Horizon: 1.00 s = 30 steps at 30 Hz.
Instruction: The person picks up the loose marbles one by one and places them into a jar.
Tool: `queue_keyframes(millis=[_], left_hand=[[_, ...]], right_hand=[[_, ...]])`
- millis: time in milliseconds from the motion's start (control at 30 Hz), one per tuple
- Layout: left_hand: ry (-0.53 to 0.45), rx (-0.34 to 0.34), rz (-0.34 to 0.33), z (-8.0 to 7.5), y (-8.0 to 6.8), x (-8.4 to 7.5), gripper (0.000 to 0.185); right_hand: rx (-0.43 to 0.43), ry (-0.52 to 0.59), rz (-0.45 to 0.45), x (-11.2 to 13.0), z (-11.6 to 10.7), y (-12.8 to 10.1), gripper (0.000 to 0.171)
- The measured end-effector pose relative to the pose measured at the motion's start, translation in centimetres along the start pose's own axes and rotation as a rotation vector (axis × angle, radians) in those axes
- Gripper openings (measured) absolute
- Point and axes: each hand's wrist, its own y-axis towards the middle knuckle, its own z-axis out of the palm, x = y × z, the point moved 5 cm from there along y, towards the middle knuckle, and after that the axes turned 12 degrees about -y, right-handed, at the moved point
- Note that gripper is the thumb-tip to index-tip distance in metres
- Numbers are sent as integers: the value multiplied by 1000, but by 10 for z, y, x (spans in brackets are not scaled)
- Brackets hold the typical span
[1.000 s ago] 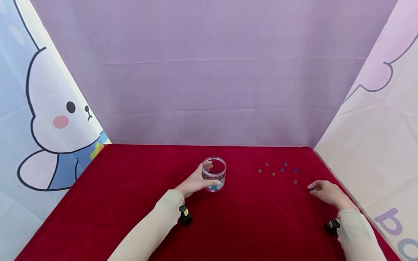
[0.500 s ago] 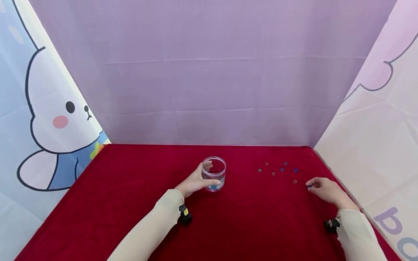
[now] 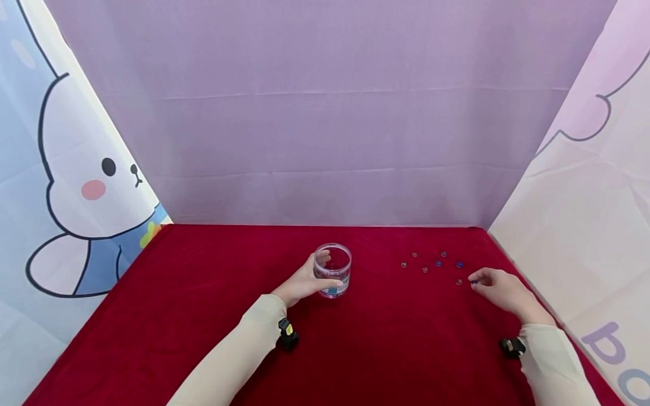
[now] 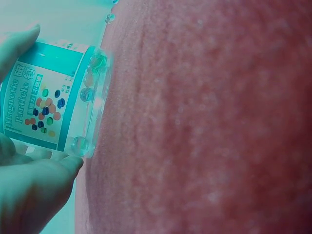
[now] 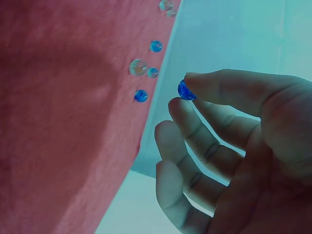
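Note:
A clear round jar [image 3: 333,270] with a printed label [image 4: 41,100] stands upright on the red cloth [image 3: 203,293]. My left hand [image 3: 306,281] grips it from the left side, fingers and thumb curled round its wall. Several small beads lie inside at its bottom [image 4: 87,92]. My right hand [image 3: 500,291] hovers near the table's right edge and pinches a blue bead [image 5: 185,90] between thumb and forefinger. Several loose coloured beads [image 3: 438,264] lie on the cloth just left of that hand, also visible in the right wrist view [image 5: 138,67].
A purple backdrop [image 3: 325,113] closes the far edge. A panel with a cartoon rabbit [image 3: 76,169] stands on the left and a pale printed panel [image 3: 584,197] on the right. A black wrist camera [image 3: 287,334] sits on each sleeve.
My right hand has lifted slightly and moved left and away with the blue bead pinched in it. The left hand and the jar have stayed put.

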Motion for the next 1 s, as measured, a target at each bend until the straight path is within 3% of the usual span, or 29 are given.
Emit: queue_keyframes(millis=[1000], left_hand=[[9, 2, -1, 1, 0, 0, 97]], right_hand=[[2, 33, -8, 51, -2, 18, 21]])
